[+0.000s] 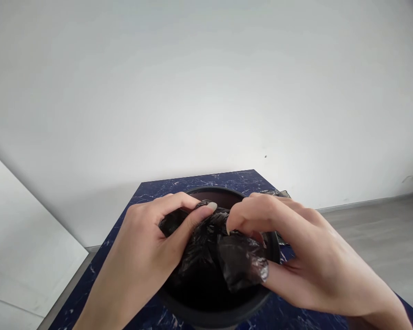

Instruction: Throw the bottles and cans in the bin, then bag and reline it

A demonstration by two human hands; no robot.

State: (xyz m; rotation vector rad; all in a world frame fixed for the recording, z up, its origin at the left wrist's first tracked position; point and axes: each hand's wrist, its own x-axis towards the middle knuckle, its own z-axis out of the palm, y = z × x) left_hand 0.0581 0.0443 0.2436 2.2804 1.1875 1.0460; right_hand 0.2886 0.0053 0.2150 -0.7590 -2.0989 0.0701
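Head view: your left hand (pixel 147 243) and right hand (pixel 296 247) both pinch a crumpled black plastic bag (pixel 223 252), bunched between thumbs and fingertips directly above a round black bin (pixel 206 311), probably so its folds can be worked apart over the opening. The bin stands on a dark blue marbled tabletop (pixel 192 181) before a white wall (pixel 206 82). Your hands and the bag hide the bin's interior, and the frame cuts off its lower body.
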